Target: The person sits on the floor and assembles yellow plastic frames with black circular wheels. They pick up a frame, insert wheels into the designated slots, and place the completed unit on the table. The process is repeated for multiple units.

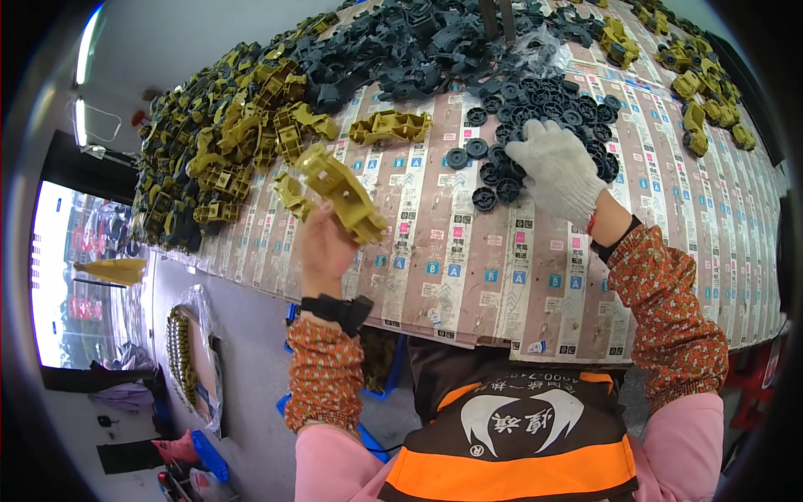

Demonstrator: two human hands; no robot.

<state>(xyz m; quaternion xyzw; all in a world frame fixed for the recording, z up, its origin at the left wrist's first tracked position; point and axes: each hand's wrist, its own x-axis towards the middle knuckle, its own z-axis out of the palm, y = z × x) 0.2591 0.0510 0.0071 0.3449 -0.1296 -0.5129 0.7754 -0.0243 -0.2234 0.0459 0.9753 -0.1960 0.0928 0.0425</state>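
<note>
Your bare left hand (pixel 324 244) grips a yellow plastic housing (pixel 341 191) above the table's near edge. Your gloved right hand (pixel 556 170) rests fingers spread, holding nothing, on the black round caps (pixel 544 105) over the printed cardboard sheets (pixel 468 268) with pink and blue label squares.

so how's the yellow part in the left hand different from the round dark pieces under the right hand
The yellow part is olive-yellow, long and angular with ribbed pockets; the round dark pieces are dark grey, small and disc-shaped. The yellow part is a single piece held up off the table in the bare left hand; the round dark pieces lie flat in a loose cluster where the gloved right hand reaches. Both look like moulded plastic parts.
</note>
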